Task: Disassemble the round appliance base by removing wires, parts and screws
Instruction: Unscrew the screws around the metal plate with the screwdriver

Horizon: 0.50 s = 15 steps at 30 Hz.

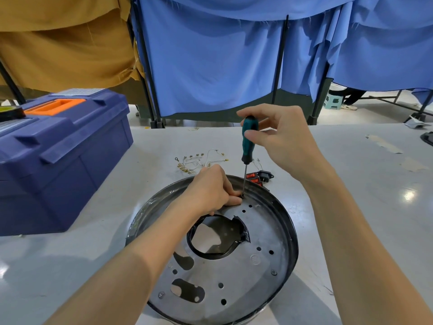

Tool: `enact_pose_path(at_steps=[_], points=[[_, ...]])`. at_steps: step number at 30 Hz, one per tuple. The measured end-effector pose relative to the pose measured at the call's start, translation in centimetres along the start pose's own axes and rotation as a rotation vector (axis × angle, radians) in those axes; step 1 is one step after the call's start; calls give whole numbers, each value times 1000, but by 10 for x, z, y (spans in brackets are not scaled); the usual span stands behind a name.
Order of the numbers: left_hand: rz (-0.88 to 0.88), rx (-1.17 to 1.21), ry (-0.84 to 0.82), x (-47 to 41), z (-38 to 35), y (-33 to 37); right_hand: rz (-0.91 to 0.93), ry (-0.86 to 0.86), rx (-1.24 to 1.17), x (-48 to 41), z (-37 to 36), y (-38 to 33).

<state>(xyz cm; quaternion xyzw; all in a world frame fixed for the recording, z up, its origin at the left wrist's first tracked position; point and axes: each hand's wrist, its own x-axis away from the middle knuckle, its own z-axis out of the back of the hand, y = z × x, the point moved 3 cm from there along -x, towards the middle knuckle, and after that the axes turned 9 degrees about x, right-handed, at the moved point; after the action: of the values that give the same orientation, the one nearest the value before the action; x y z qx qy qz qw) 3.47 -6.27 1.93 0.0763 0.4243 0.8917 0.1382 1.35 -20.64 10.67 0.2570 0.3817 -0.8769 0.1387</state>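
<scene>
Right hand [278, 137] upright screwdriver [248, 141], left hand [210, 191] on base [269, 231]

screwdriver [248, 139] tip and the screw under it: crowded by left grip [210, 191] fingers, too small to read engagement or what the fingers pinch. base [290, 231] near rim cut by bottom edge. toolbox [70, 146] and tape roll [10, 112] clipped at left. red switches [254, 177] half behind the base rim. black item [427, 138] at right edge: cropped, unidentifiable.
</scene>
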Motion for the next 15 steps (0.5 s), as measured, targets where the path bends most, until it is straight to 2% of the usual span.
enact_pose_path(at_steps=[5, 10, 15], points=[[-6, 21, 1, -2, 0, -2, 21, -58, -49, 1, 1, -2], [0, 23, 0, -1, 0, -2, 10, 1, -6, 2, -3, -1], [-9, 18, -1, -1, 0, -1, 4, -53, -46, 1, 0, -1]])
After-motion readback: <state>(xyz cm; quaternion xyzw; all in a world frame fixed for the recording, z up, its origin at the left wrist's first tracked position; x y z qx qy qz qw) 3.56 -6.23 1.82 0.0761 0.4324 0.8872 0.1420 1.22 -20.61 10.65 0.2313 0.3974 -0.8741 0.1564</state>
